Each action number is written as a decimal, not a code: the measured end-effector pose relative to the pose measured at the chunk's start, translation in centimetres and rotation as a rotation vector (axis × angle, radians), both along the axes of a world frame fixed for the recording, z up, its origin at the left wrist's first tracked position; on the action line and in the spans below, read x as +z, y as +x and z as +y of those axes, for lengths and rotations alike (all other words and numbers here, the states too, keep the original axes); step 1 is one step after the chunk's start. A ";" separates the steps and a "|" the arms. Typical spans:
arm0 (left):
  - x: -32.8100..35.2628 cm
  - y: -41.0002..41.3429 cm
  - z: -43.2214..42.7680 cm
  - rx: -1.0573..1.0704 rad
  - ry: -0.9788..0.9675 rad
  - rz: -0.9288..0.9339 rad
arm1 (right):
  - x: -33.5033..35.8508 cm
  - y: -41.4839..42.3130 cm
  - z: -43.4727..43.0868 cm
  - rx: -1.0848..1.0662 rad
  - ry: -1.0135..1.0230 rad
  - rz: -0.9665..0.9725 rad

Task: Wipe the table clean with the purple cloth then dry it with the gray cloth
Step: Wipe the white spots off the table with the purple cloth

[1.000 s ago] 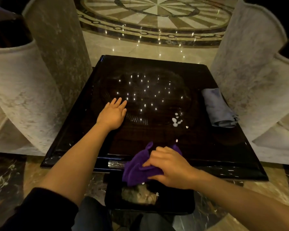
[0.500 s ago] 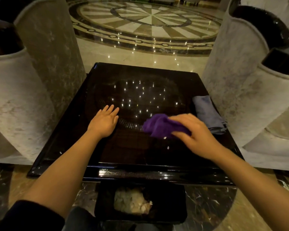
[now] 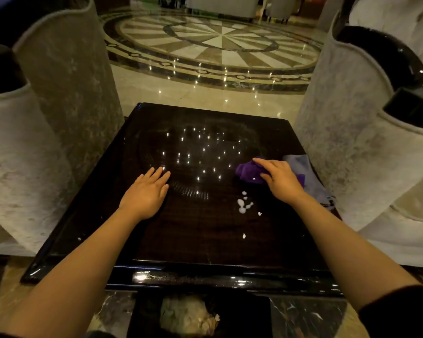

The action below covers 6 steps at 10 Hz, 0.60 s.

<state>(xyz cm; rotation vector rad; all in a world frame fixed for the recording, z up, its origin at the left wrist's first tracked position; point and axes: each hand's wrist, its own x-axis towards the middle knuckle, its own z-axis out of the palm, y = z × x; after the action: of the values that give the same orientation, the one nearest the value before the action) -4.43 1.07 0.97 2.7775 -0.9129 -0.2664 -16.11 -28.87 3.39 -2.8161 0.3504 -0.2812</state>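
A glossy black square table point(image 3: 205, 240) fills the middle of the view. My right hand point(image 3: 280, 180) presses the bunched purple cloth point(image 3: 248, 172) onto the table's right side, fingers curled over it. White droplets point(image 3: 243, 206) lie on the surface just in front of that hand. The gray cloth point(image 3: 310, 176) lies folded at the table's right edge, partly hidden behind my right hand. My left hand point(image 3: 147, 191) rests flat on the table left of centre, fingers together, holding nothing.
Pale upholstered chairs stand close on the left point(image 3: 59, 106) and right point(image 3: 352, 130) of the table. A black bin point(image 3: 198, 315) with crumpled waste sits on the floor below the table's near edge. Polished patterned marble floor point(image 3: 217, 45) lies beyond.
My right hand has carried the purple cloth from the near edge forward and to the right, uncovering the white droplets. My left hand has stayed flat in place.
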 end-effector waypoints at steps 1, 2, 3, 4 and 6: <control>0.0 0.0 -0.1 0.006 0.006 -0.005 | -0.5 0.6 0.0 0.013 0.104 0.021; 0.1 -0.2 -0.1 0.009 0.006 -0.015 | -0.7 0.7 0.1 0.004 0.203 0.077; 0.2 -0.3 -0.1 0.012 -0.003 -0.026 | -0.3 0.4 0.8 -0.028 0.364 0.067; 0.3 -0.4 -0.2 0.014 0.006 -0.023 | -0.2 0.0 1.3 0.008 0.345 0.108; 0.3 -0.5 -0.1 0.016 0.010 -0.022 | -0.2 -1.8 3.7 0.096 0.274 0.174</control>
<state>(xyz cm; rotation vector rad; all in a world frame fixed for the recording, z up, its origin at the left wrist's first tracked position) -4.95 0.92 1.31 2.8010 -0.8961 -0.2395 -17.90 -25.13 3.15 -2.5814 0.2664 0.0325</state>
